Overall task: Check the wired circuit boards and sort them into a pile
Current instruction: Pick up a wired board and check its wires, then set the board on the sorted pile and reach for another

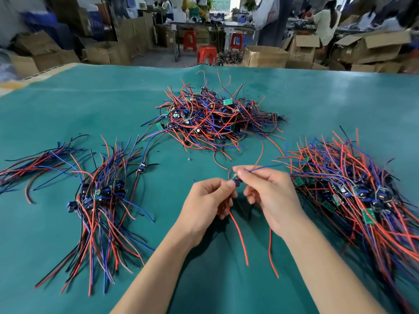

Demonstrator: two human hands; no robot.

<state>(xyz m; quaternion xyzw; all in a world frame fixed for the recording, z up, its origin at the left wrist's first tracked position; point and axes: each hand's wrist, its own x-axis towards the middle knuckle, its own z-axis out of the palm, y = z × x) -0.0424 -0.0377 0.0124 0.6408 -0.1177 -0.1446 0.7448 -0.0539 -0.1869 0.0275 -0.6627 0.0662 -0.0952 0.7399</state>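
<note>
— Where's the little board?
— Middle of the frame, pinched between the left hand and right hand. Its wires run up and down.
— Nearest pile?
— The right pile, beside the right hand.

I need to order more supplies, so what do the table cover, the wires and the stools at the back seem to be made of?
Table cover: probably rubber or vinyl matting; smooth teal with a soft sheen.
Wires: likely plastic-coated; glossy red, blue and black, bending freely.
Stools: seemingly moulded plastic; uniform bright red, though blurred.
</note>
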